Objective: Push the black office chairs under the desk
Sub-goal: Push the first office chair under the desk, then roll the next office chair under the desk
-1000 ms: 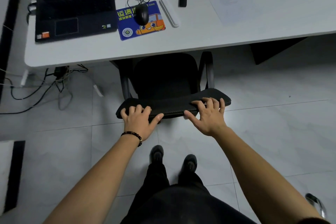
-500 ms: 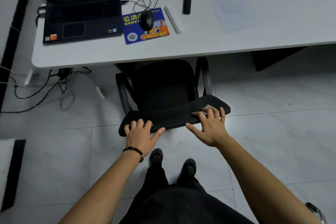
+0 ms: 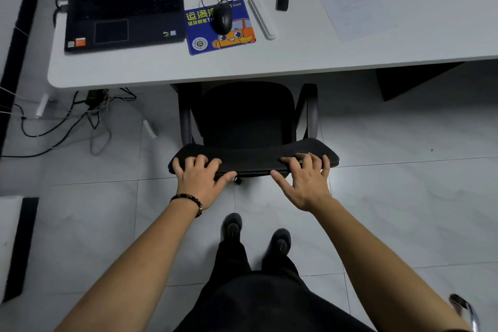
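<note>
left hand (image 3: 200,180) gripped the black office chair (image 3: 248,121) backrest, right hand (image 3: 305,183) pressed it, fingers (image 3: 314,163) spread wide; seat partly under the surface (image 3: 161,70) at 12 o'clock.

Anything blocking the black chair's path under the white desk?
Nothing visible. The black mesh office chair sits partly under the white desk, left hand and right hand on its backrest. Floor cables lie to its left, a dark desk panel to its right, both apart. Further under is hidden.
</note>
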